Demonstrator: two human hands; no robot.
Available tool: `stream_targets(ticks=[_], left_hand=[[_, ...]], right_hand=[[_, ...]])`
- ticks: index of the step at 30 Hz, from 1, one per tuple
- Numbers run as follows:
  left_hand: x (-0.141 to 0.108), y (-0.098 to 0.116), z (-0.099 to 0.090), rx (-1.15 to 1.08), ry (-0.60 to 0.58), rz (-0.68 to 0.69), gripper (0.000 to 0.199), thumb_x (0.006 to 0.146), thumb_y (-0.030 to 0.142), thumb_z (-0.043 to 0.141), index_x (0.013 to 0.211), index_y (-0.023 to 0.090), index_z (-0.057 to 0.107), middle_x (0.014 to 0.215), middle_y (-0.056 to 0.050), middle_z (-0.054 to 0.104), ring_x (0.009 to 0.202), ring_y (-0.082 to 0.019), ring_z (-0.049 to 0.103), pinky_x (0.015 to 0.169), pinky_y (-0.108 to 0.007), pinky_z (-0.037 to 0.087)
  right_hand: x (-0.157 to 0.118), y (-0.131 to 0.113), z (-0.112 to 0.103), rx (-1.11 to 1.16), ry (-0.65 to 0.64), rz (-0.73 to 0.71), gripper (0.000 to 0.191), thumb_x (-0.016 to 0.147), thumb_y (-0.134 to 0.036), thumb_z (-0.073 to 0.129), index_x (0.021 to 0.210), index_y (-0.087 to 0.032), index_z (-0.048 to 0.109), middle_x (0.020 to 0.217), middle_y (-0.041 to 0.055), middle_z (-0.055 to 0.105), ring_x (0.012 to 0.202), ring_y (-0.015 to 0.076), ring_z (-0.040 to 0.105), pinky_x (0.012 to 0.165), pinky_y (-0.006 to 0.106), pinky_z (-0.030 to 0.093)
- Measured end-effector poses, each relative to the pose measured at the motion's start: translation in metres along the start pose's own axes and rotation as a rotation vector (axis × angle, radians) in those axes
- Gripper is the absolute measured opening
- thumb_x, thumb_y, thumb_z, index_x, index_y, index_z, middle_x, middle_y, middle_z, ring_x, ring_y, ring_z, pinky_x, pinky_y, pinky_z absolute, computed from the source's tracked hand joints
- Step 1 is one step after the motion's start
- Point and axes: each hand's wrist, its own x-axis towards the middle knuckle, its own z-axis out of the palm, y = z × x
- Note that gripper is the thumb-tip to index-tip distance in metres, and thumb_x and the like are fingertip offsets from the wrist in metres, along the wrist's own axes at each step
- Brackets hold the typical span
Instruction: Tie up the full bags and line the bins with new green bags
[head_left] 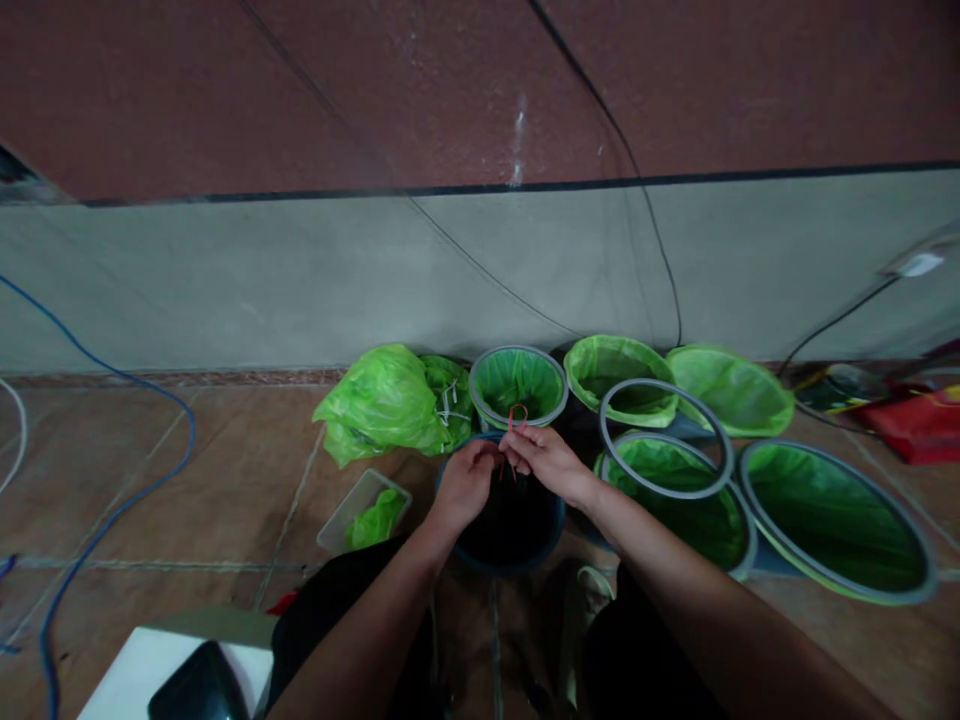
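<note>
Over a dark blue bucket between my feet, both hands meet with fingers pinched together. A thin red string forms a loop above the fingers, and its ends hang below them. My left hand grips it from the left side, and my right hand from the right. The bucket shows no green liner, and its inside is too dark to make out. Just behind it stands a bin with a green bag and grey ring.
More green-lined bins stand to the right, with a loose grey ring on top of one. A stuffed green bag and a clear tray lie left. A blue hose crosses the tiles. A red item sits far right.
</note>
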Motion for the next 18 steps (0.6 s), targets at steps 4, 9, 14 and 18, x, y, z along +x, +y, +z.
stream_targets(ticks=[4, 9, 14, 18], left_hand=[[-0.013, -0.003, 0.015, 0.088, -0.101, 0.051, 0.021, 0.091, 0.026, 0.041, 0.09, 0.02, 0.061, 0.088, -0.003, 0.068, 0.082, -0.017, 0.063, 0.08, -0.03, 0.048], [-0.015, -0.011, 0.029, 0.075, -0.125, 0.019, 0.028, 0.093, 0.03, 0.036, 0.087, 0.019, 0.062, 0.089, -0.005, 0.07, 0.085, -0.018, 0.064, 0.083, -0.031, 0.048], [-0.01, -0.02, 0.03, -0.082, -0.076, -0.04, 0.033, 0.09, 0.03, 0.036, 0.068, 0.019, 0.058, 0.075, -0.004, 0.069, 0.074, -0.016, 0.063, 0.079, -0.03, 0.05], [-0.007, -0.017, 0.024, -0.33, 0.096, -0.103, 0.032, 0.087, 0.036, 0.041, 0.061, 0.019, 0.05, 0.055, 0.002, 0.054, 0.054, -0.011, 0.052, 0.065, -0.026, 0.048]], right_hand=[[0.001, -0.008, 0.004, 0.042, -0.007, -0.003, 0.042, 0.08, -0.057, 0.057, 0.069, -0.017, 0.059, 0.058, -0.0018, 0.054, 0.047, 0.0077, 0.045, 0.046, 0.022, 0.035], [0.001, -0.011, 0.001, 0.114, 0.034, 0.017, 0.042, 0.079, -0.058, 0.058, 0.074, -0.016, 0.062, 0.056, -0.0029, 0.053, 0.046, 0.0076, 0.043, 0.046, 0.022, 0.035], [0.004, -0.007, -0.021, -0.005, 0.12, 0.031, 0.036, 0.076, -0.053, 0.064, 0.076, -0.017, 0.064, 0.063, -0.0015, 0.058, 0.054, 0.0095, 0.049, 0.052, 0.023, 0.039], [0.004, -0.001, -0.043, -0.414, 0.119, -0.005, 0.024, 0.077, -0.04, 0.065, 0.081, -0.018, 0.07, 0.074, 0.0014, 0.066, 0.068, 0.0141, 0.057, 0.065, 0.027, 0.043]])
